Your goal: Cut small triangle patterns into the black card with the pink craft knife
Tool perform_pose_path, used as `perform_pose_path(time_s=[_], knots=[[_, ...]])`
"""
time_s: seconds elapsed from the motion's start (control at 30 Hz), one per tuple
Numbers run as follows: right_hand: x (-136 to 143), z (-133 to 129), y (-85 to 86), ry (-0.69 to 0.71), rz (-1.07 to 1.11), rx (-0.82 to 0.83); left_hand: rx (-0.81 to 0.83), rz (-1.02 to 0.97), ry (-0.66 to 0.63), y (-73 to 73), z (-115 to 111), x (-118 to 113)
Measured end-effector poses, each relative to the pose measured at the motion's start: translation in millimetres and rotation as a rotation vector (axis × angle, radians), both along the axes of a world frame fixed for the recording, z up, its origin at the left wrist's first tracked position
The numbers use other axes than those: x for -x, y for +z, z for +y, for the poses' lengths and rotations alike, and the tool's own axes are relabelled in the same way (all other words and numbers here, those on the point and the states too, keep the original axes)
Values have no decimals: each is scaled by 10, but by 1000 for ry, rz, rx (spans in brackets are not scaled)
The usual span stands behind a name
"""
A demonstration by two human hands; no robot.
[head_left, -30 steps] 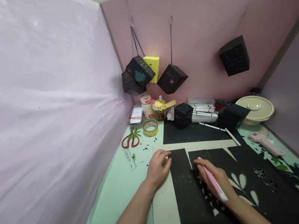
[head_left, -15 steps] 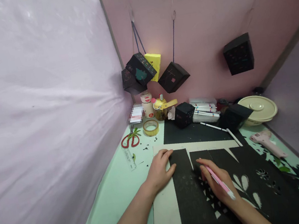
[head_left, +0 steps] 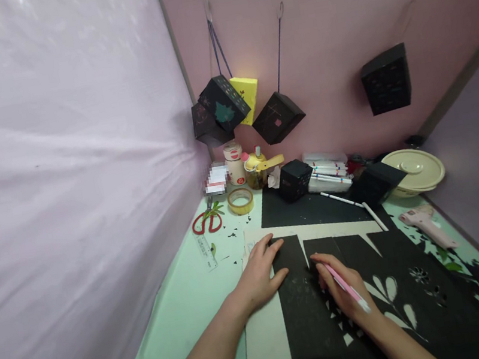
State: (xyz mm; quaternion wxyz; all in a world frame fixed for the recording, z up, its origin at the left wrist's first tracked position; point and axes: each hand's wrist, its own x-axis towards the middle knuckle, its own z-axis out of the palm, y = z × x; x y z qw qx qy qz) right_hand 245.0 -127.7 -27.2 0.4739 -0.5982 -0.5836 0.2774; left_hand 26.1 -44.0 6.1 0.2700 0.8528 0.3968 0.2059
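A sheet of black paper [head_left: 301, 321] with cut-out shapes lies in front of me over a pale board [head_left: 267, 339]. My left hand [head_left: 261, 273] rests at the sheet's left edge, fingers spread, fingertips touching the black paper. Between the thumb and fingers of my right hand [head_left: 343, 287] is a slim pink pen-shaped craft knife [head_left: 347, 287], tilted with its white end towards me. Its tip is hidden by my fingers. Small triangular cut-outs [head_left: 347, 339] run beside this hand, and a leaf-shaped cut-out [head_left: 391, 287] shows to its right.
Red-handled scissors [head_left: 207, 223], a clear ruler [head_left: 206, 252] and a tape roll [head_left: 240, 201] lie at the left. Behind are white markers [head_left: 329, 179] and a black box [head_left: 296, 179]. A pink glue gun [head_left: 429, 228] and lidded bowl [head_left: 415, 170] stand right. Black boxes [head_left: 279, 117] hang above.
My left hand has shifted slightly right, its fingers reaching further over the black paper's edge. My right hand, still holding the craft knife, has moved a little to the left. The camera view has shifted slightly.
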Motion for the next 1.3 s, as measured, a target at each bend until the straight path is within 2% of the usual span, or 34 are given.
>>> perform_pose_path(time_s=[0.27, 0.67, 0.93, 1.03, 1.17, 1.3], knots=[[9, 7, 10, 4, -8, 16, -5, 37, 62, 1, 17, 10], [35, 8, 84, 3, 4, 18, 61, 13, -28, -1, -52, -53], [23, 32, 67, -4, 17, 45, 170, -187, -48, 36, -69, -61], [14, 42, 69, -30, 63, 64, 237, -306, -2, 13, -14, -59], [-11, 36, 153, -83, 194, 103, 385, -457, 82, -24, 86, -34], [-44, 54, 227, -112, 289, 82, 529, -532, 109, 19, 126, 12]])
